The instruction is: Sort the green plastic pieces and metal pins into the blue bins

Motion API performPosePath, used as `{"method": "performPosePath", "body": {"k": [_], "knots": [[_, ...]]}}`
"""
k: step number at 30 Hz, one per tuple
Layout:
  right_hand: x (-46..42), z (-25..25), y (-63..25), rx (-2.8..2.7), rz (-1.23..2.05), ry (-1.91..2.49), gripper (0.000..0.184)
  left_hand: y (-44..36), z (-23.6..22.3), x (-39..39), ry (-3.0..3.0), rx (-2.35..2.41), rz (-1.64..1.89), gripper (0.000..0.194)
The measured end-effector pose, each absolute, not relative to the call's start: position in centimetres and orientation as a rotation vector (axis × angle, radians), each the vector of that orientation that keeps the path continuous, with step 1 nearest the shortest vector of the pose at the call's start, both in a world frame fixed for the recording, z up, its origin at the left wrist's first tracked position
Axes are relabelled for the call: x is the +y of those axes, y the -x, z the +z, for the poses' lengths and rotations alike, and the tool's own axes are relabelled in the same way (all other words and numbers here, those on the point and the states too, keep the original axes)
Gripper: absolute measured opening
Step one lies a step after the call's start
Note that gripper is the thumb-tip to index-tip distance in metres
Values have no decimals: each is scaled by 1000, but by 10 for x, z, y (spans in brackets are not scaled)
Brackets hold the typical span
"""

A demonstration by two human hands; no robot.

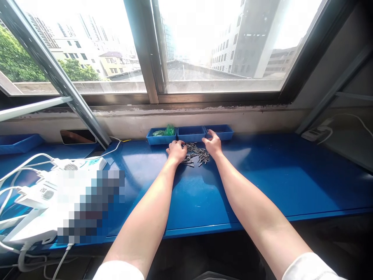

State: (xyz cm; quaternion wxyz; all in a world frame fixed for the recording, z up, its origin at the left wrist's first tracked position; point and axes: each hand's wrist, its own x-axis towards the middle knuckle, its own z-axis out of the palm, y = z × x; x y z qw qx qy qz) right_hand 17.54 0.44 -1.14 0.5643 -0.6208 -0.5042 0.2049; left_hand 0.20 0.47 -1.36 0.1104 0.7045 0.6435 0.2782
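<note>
A loose heap of small dark metal pins or screws [196, 154] lies on the blue workbench [262, 179], between my hands. My left hand [176, 151] rests at the heap's left edge with its fingers curled down, and I cannot tell whether it holds any pieces. My right hand [212, 143] sits just beyond the heap's upper right, fingers apart and empty, close to the front of the blue trays. Several shallow blue trays stand in a row behind the heap. The left tray [154, 139] holds green plastic bags [164, 131].
White electrical devices [37, 194] and tangled white cables sit at the bench's left, beside a pixelated blurred object [90, 206]. A blue tray [19, 143] lies at far left. A white power strip [314, 134] sits at right. A window [221, 46] runs along the back.
</note>
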Motion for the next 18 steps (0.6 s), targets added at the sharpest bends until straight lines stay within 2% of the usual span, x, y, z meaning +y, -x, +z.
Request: {"method": "performPosePath", "body": {"k": [7, 10, 12, 16, 18], "knots": [[5, -16, -176, -1156, 552, 1378, 81, -1, -15, 6, -2071, 1854, 779, 32], [4, -16, -175, -1159, 562, 1345, 82, -1, -15, 5, -2073, 1855, 775, 32], [3, -15, -175, -1175, 547, 1342, 75, -2, -14, 5, -2077, 1857, 764, 33], [1, -15, -172, -1313, 540, 1339, 39, -3, -13, 4, -2082, 1865, 748, 34], [-1, -15, -168, -1443, 547, 1343, 28, -3, -14, 4, -2085, 1871, 741, 34]]}}
